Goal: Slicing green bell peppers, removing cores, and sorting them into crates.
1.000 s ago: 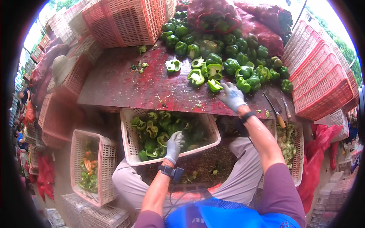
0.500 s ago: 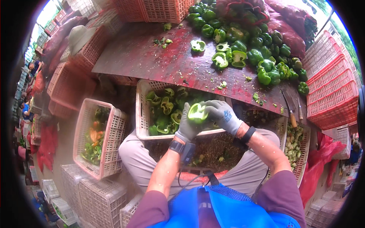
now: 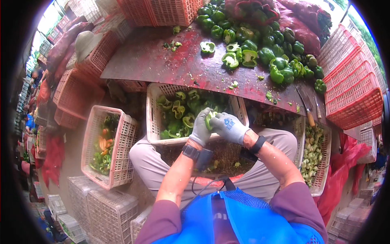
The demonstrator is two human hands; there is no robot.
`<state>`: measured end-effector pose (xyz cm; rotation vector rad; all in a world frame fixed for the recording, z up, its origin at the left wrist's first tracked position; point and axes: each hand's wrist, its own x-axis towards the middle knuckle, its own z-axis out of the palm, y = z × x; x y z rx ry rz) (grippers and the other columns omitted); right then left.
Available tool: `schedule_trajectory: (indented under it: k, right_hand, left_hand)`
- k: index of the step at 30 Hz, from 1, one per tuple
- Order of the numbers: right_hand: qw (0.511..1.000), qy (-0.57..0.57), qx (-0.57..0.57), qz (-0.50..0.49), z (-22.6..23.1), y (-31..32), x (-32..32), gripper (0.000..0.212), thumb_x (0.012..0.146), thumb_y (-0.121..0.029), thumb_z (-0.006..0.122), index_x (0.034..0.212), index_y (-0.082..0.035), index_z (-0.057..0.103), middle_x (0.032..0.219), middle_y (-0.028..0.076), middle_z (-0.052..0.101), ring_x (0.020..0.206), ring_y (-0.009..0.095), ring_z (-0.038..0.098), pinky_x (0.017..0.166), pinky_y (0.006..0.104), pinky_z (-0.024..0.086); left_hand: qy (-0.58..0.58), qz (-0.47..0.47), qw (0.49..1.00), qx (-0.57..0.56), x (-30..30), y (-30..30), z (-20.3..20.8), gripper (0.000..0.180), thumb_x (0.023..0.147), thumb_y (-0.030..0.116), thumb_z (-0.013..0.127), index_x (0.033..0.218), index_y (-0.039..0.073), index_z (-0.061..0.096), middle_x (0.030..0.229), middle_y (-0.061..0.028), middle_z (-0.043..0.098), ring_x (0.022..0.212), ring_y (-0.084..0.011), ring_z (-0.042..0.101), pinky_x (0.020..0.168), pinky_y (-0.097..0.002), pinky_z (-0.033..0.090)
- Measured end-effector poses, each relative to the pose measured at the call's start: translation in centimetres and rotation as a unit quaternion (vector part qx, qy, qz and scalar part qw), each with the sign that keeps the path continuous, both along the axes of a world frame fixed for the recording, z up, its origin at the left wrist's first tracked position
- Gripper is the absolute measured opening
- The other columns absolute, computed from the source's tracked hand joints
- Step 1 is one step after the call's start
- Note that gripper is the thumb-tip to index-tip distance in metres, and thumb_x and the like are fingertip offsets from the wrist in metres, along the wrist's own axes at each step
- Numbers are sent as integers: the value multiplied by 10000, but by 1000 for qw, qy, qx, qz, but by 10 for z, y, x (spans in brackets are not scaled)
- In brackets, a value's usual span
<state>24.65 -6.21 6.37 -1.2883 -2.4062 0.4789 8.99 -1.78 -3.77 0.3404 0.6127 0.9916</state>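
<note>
Outdoor sorting spot: a worn dark red tabletop (image 3: 162, 61) ahead of me, plastic crates stacked all round.

Nearest: blue apron over my chest, grey trousers, knees apart. Both forearms rise from the lower edge, a dark band on each wrist.

Hands: both gloved in grey, meeting over the near rim of the white crate (image 3: 151, 118) that sits between my knees and the tabletop edge. Left hand (image 3: 200, 129) is curled around a green pepper (image 3: 210, 119), fingers wrapped on its left side. Right hand (image 3: 230, 127) presses against the same pepper from the right, fingers closed onto it. Only a sliver of the pepper shows between the gloves.

White crate: holds cut green pepper pieces, open sides up.

Left of my left knee: a pink-white crate (image 3: 126, 140) with mixed green and orange pieces. Right of my right knee: a crate of scraps (image 3: 313, 152), pale green cores and seeds.

Tabletop: a knife (image 3: 305, 110) lies near its right edge. Loose halves and green bits are scattered mid-surface. Farther back, a pile of whole peppers (image 3: 268, 53). Beyond it, red mesh sacks (image 3: 300, 28) and red crates (image 3: 349, 89).
</note>
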Motion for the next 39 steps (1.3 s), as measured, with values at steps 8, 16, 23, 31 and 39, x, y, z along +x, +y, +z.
schedule_trajectory:
  k: [8,16,23,31,39]
  right_hand:
    - [951,189,-76,-234,-45,-3,-6,136,903,-144,676,1005,-54,672,936,141,677,868,318,677,746,440,544]
    - [689,555,-289,-365,-27,-20,88,122,966,-165,693,1035,-70,658,833,0,648,638,79,559,566,246,466]
    - [766,382,-80,-511,27,-106,222,160,956,-157,684,1086,-72,644,899,45,673,707,114,618,613,288,502]
    - [813,-180,27,-552,8,-134,345,510,892,-300,716,1334,-91,572,1259,192,624,1082,419,639,916,512,518]
    - [839,-125,2,-530,23,120,288,398,971,-312,574,1312,-121,649,1201,199,711,1135,388,680,950,476,539]
  left_hand:
    - [153,125,978,68,31,-4,23,233,994,300,615,1093,91,647,991,-36,656,949,-169,646,883,-344,539]
    - [42,15,982,-181,34,3,-83,258,962,426,667,1017,179,614,907,-18,644,832,-222,656,783,-409,558]
    - [139,-60,983,-104,79,61,-65,936,880,703,674,1565,186,302,1574,-148,357,1377,-459,440,1076,-625,410]
    - [169,-141,968,-116,65,31,-106,778,1007,492,588,1566,33,302,1512,-241,460,1237,-378,579,985,-477,507]
    - [152,-123,979,-55,61,20,-49,508,1031,387,600,1412,67,494,1167,-128,663,932,-258,692,794,-386,558]
